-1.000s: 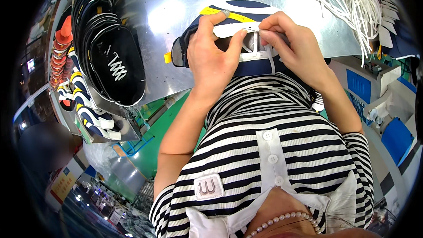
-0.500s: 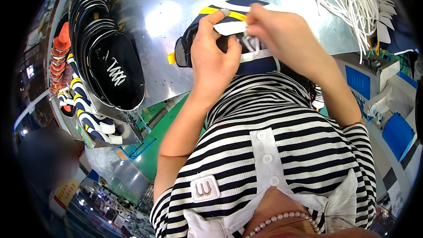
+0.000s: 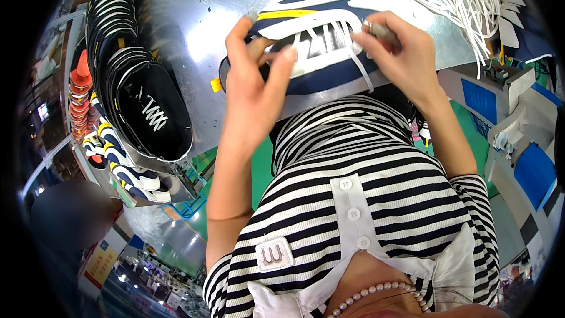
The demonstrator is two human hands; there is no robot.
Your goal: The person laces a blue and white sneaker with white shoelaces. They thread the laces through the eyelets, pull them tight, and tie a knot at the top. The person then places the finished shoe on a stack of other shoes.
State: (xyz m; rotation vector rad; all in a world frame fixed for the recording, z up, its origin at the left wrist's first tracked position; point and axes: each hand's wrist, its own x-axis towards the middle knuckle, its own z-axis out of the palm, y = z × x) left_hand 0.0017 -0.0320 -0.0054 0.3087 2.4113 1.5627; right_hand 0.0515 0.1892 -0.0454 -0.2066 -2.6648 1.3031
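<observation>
A navy and white shoe upper [image 3: 329, 79] with a yellow stripe lies on the metal table in front of me. A white shoelace [image 3: 357, 59] crosses its eyelet opening in several slanting runs, and one loose length hangs over the near side. My left hand [image 3: 253, 70] grips the upper at its collar, thumb over the opening and the other fingers curled at the far edge. At the toe end, my right hand [image 3: 403, 50] is closed on the upper beside the lace, its fingertips slightly blurred. Grey covers show on a finger of each hand.
At the left stands a long nested row of black-lined uppers [image 3: 154, 109], with finished-looking navy and white shoes [image 3: 138, 176] below it. A heap of loose white laces [image 3: 435, 0] lies at the back right of the metal table [image 3: 203, 76]. More uppers [image 3: 527, 35] hang beyond it.
My right hand has moved from above the eyelets rightward to the toe end. The upper lies flatter, its lacing now in view. My left hand has shifted slightly left with its fingers wider.
</observation>
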